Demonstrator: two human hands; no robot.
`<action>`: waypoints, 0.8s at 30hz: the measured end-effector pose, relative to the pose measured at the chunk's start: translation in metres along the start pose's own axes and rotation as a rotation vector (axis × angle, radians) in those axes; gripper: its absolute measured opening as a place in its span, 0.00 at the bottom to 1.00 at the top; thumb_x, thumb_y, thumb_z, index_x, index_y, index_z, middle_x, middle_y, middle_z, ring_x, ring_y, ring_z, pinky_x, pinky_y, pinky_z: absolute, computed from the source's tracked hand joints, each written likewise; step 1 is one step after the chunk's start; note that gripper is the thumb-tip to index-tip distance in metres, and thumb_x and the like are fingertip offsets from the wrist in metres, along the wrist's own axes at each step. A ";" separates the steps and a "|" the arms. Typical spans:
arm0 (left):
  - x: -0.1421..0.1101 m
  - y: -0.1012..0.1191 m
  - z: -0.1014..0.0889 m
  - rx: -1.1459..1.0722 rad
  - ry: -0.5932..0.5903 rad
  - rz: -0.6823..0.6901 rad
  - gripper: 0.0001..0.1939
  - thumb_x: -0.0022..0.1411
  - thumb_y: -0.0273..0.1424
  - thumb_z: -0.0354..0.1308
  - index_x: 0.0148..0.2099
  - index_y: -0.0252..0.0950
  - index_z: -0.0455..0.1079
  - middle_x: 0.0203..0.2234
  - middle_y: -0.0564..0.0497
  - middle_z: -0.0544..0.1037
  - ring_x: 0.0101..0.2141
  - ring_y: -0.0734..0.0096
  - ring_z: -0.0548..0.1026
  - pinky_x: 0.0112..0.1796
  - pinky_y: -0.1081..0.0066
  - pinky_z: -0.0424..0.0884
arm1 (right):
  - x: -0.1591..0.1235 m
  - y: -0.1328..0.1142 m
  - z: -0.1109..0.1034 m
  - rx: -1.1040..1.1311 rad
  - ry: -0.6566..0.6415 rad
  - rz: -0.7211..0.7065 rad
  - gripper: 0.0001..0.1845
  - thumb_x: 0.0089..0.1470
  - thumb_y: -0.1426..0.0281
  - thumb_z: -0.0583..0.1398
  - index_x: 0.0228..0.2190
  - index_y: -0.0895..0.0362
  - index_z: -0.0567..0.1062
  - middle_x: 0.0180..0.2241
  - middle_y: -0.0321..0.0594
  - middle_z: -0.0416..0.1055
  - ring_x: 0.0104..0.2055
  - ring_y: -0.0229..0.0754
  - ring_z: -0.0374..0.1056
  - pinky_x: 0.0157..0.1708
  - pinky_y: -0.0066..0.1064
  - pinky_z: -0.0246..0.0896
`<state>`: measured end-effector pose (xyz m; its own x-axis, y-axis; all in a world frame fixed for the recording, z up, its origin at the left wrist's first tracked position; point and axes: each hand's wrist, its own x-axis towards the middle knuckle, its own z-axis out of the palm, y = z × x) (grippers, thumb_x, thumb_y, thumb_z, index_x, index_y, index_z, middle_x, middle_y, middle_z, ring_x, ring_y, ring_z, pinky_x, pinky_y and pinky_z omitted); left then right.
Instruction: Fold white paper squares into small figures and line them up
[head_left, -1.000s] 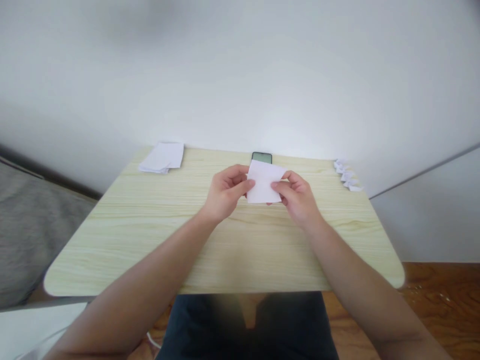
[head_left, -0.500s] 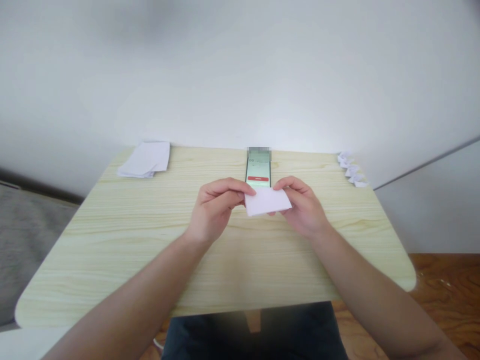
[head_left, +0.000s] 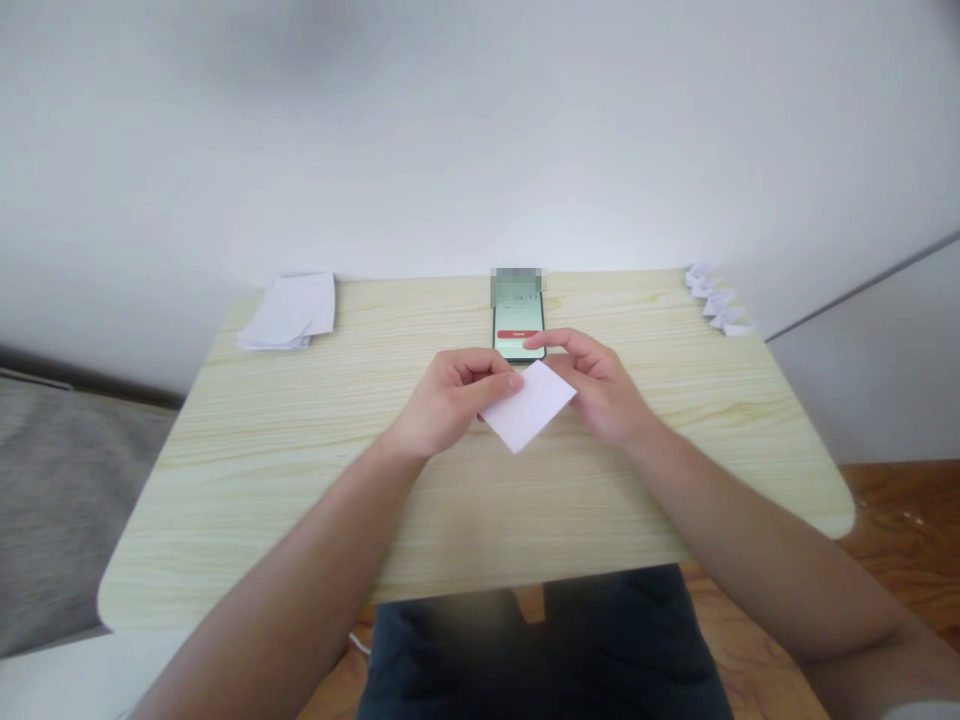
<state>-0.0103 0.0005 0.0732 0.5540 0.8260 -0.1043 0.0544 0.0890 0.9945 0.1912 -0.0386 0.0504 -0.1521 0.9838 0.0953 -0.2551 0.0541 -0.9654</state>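
A small folded piece of white paper [head_left: 529,408] hangs tilted, like a diamond, above the table. My left hand [head_left: 457,398] pinches its left corner, thumb on top and fingers curled beneath. At the paper's right edge is my right hand [head_left: 596,388], its index finger stretched out and apart from the thumb. That fingertip overlaps the lower screen of the phone [head_left: 516,317]; whether it touches the glass I cannot tell. Part of the right hand lies close behind the paper's upper right edge, so any contact there is unclear.
A stack of white paper sheets [head_left: 289,310] lies at the table's back left. Several small folded white paper pieces [head_left: 716,300] stand in a row at the back right. The pale wooden table [head_left: 300,480] meets a white wall [head_left: 420,150] behind.
The paper has turned from lying level between both hands to a diamond angle in the left hand. My right index finger has come off it and extends leftward over the phone.
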 end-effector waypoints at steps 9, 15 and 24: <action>0.003 -0.008 0.006 -0.013 0.327 0.174 0.13 0.61 0.39 0.67 0.31 0.34 0.76 0.22 0.53 0.74 0.23 0.76 0.68 0.24 0.75 0.62 | 0.004 0.005 -0.003 0.229 0.097 0.168 0.17 0.59 0.55 0.65 0.35 0.57 0.82 0.29 0.40 0.79 0.30 0.42 0.75 0.30 0.36 0.76; 0.001 -0.008 0.013 0.098 0.487 0.302 0.13 0.62 0.40 0.66 0.35 0.35 0.77 0.24 0.51 0.76 0.25 0.75 0.69 0.24 0.75 0.63 | 0.000 0.003 -0.003 0.148 0.119 0.064 0.13 0.59 0.59 0.66 0.35 0.57 0.83 0.31 0.41 0.81 0.31 0.42 0.78 0.34 0.35 0.78; 0.000 -0.008 0.016 0.085 0.608 0.341 0.13 0.64 0.42 0.65 0.36 0.36 0.76 0.26 0.52 0.76 0.26 0.75 0.69 0.25 0.75 0.63 | -0.002 -0.002 0.000 0.055 0.038 0.006 0.12 0.58 0.61 0.67 0.38 0.56 0.84 0.33 0.42 0.82 0.33 0.43 0.80 0.37 0.37 0.78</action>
<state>0.0024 -0.0095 0.0651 -0.0100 0.9670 0.2547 0.0389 -0.2542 0.9664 0.1920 -0.0409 0.0526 -0.1176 0.9899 0.0788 -0.3062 0.0394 -0.9512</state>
